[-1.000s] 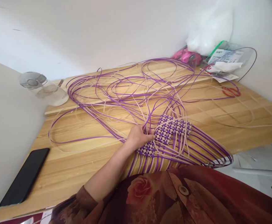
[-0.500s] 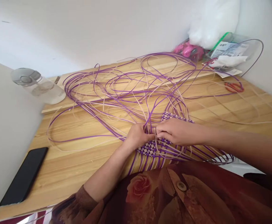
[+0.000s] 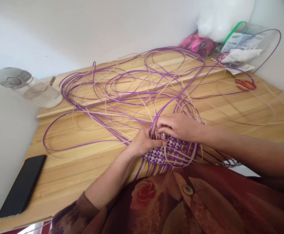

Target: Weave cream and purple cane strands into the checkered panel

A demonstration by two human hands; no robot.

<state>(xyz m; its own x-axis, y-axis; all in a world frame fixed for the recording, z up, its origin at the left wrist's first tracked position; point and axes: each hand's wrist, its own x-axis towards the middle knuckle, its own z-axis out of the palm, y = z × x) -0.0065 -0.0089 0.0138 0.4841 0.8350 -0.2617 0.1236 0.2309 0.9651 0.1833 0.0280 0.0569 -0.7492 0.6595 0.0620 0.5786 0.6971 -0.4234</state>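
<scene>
A woven piece of purple and beige strands (image 3: 156,156) lies at the table's front edge, its checkered pattern showing below and between my hands. My left hand (image 3: 144,141) is closed on the weave's left side, thumb pressed on top and fingers hidden behind the upright strands. Just right of it, my right hand (image 3: 174,126) has its fingers curled in a pinch at the purple and beige strands (image 3: 156,122) rising from the weave. Part of the woven piece is covered by my right hand. Long loose strands (image 3: 103,100) loop away over the table.
A black phone (image 3: 22,185) lies at the left, and a clear bottle with a grey lid (image 3: 32,87) stands behind it. Orange-handled pliers or cutters (image 3: 246,84) rest at the right. Plastic bags (image 3: 244,42) and a pink item (image 3: 197,44) sit in the back corner.
My right hand has shifted left and up, off the right part of the checkered weave, to the upright strands. My left hand stays on the weave. The view has shifted slightly.
</scene>
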